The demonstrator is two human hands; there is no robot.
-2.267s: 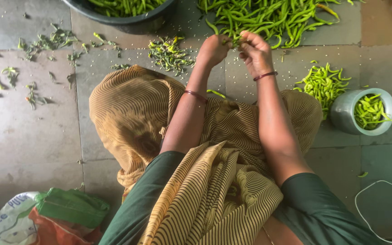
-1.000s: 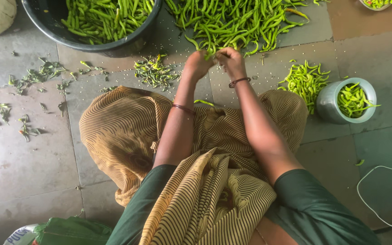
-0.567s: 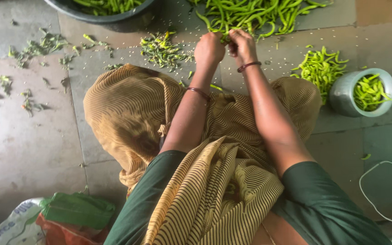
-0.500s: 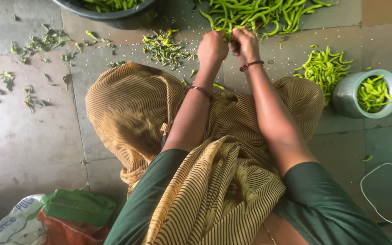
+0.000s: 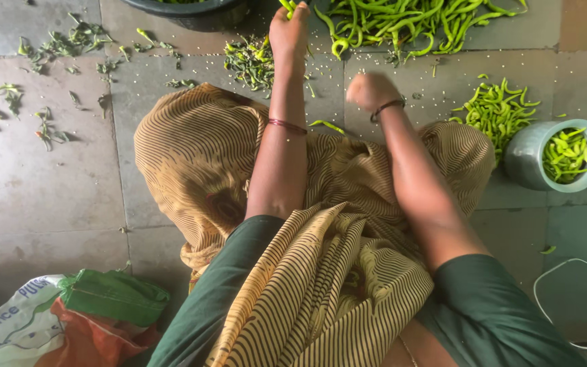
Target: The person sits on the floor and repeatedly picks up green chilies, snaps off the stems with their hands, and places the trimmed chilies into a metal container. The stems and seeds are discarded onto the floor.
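Observation:
My left hand [image 5: 289,32] is stretched forward to the near edge of a big heap of long green chillies [image 5: 409,22], its fingers closed on one green chilli [image 5: 286,6]. My right hand [image 5: 369,90], blurred by motion, is drawn back over the floor in front of my knee, curled into a fist; nothing shows in it. A small heap of torn-off stems [image 5: 248,58] lies just left of my left hand. I sit on the floor with a striped ochre cloth [image 5: 198,156] over my legs.
A smaller heap of chillies [image 5: 494,109] lies on the right beside a metal pot [image 5: 526,158] that holds more. A dark basin [image 5: 198,12] stands at the top edge. Stem scraps [image 5: 49,122] litter the left floor. A sack [image 5: 69,319] lies bottom left, a white cord [image 5: 568,302] bottom right.
The hands, which were together at the heap's edge, have parted. The left one reached forward into the heap and the right one pulled back toward me.

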